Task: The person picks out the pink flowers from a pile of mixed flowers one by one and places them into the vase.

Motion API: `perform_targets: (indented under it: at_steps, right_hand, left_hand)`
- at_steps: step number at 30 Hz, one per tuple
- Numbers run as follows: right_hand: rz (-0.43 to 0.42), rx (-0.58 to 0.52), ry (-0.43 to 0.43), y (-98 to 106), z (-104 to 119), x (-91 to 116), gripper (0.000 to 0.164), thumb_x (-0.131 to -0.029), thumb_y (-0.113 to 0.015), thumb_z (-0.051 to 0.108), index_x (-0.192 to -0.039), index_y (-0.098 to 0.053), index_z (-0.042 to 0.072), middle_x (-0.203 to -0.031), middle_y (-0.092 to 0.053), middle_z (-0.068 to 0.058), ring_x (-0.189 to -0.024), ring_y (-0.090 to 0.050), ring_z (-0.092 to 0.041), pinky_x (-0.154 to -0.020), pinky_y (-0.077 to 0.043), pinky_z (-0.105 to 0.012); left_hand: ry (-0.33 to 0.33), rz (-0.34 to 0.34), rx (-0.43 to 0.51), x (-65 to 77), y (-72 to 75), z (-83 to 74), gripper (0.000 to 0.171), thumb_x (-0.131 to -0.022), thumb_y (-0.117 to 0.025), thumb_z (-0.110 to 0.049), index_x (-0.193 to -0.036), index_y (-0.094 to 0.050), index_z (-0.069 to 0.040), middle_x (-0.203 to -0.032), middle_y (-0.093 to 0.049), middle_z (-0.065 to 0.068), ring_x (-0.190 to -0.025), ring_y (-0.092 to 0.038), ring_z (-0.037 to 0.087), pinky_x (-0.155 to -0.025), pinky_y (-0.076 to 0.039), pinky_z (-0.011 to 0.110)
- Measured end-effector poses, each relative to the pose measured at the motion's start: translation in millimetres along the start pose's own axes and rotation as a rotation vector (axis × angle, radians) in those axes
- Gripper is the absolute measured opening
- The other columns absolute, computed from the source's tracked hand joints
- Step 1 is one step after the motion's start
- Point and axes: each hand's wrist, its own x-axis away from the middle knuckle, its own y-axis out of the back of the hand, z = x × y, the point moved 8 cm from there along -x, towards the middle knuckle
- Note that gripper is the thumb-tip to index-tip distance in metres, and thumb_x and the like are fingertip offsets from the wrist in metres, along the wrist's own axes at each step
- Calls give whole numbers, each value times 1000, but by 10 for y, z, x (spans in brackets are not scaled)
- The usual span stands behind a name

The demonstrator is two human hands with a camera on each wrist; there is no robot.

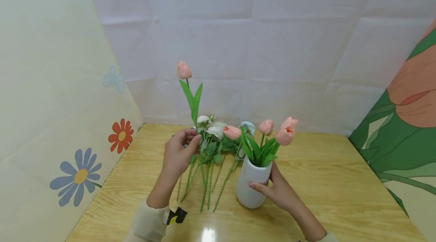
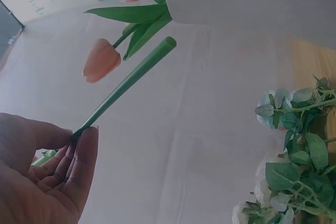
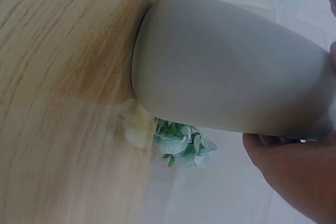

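My left hand [image 1: 178, 151] pinches the green stem of a pink tulip [image 1: 184, 70] between thumb and fingers. The tulip points upward, left of the vase. In the left wrist view, the bare lower end of its stem [image 2: 131, 80] sticks out past the fingertips, near the vase's leaves. A white vase [image 1: 250, 189] stands on the table, holding several pink tulips [image 1: 285, 136] with green leaves. My right hand [image 1: 281, 191] grips the vase from its right side, thumb across the front; in the right wrist view the fingers lie near the rim end of the vase [image 3: 226, 72].
White roses [image 1: 216, 130] and a pale blue flower [image 1: 248, 127] lie behind and left of the vase, their stems [image 1: 208, 189] pointing toward me on the wooden table [image 1: 323, 181]. A white cloth [image 1: 211, 45] hangs behind, with flower-printed panels [image 1: 81, 175] at the sides.
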Motion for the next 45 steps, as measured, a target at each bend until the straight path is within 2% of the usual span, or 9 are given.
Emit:
perform_targets:
  at_steps: [5,12,19,23,28,38,45]
  right_hand:
    - [-3,3,-5,6,-1,6,103,-91,-78,26,-161,-4,14,-156,-31,-27,-138,-40,-50,-104,-43,-66]
    - [0,-3,7,6,14,-3,102,-91,-78,25,-162,-4,15,-157,-31,-27,-138,-40,-49,-103,-43,-66]
    - [-6,8,-13,12,-7,5,103,-91,-78,27,-162,-4,14,-157,-30,-27,-139,-39,-49,-104,-42,-66]
    - [-9,17,-13,11,-14,12,102,-91,-78,26,-161,-6,12,-156,-32,-28,-138,-41,-50,-104,-43,-66]
    - [-5,15,-8,8,-7,7,102,-91,-78,26,-161,-5,12,-156,-32,-27,-138,-41,-50,-103,-43,-66]
    - [-16,14,12,10,7,6,101,-91,-78,25,-161,-7,13,-154,-35,-27,-137,-43,-49,-104,-43,-66]
    - [-19,15,30,11,19,7,100,-91,-78,23,-161,-8,13,-153,-37,-26,-136,-44,-48,-103,-44,-66]
  left_hand:
    - [-36,-3,8,7,-38,-90,20,-96,-70,-9,-111,-67,4,-92,-70,15,-78,-68,23,-61,-61,30]
    - [-66,-4,71,-30,-123,-183,17,-95,-70,-7,-107,-66,5,-91,-69,18,-77,-67,25,-61,-61,29]
    - [-135,-5,111,-14,-218,-288,15,-94,-70,-4,-106,-67,6,-92,-70,19,-80,-68,38,-60,-61,28]
    - [-192,-15,143,6,-255,-356,17,-94,-70,-2,-107,-66,8,-92,-70,20,-77,-69,35,-60,-61,29]
    - [-242,-15,128,10,-321,-440,17,-95,-69,-4,-108,-66,6,-92,-70,18,-77,-69,27,-59,-61,29]
    - [-297,7,161,-4,-494,-631,16,-96,-69,-5,-108,-66,6,-93,-71,17,-76,-68,26,-57,-61,36]
    - [-314,26,152,-21,-621,-726,16,-97,-69,-9,-108,-67,2,-89,-71,14,-76,-68,21,-58,-60,29]
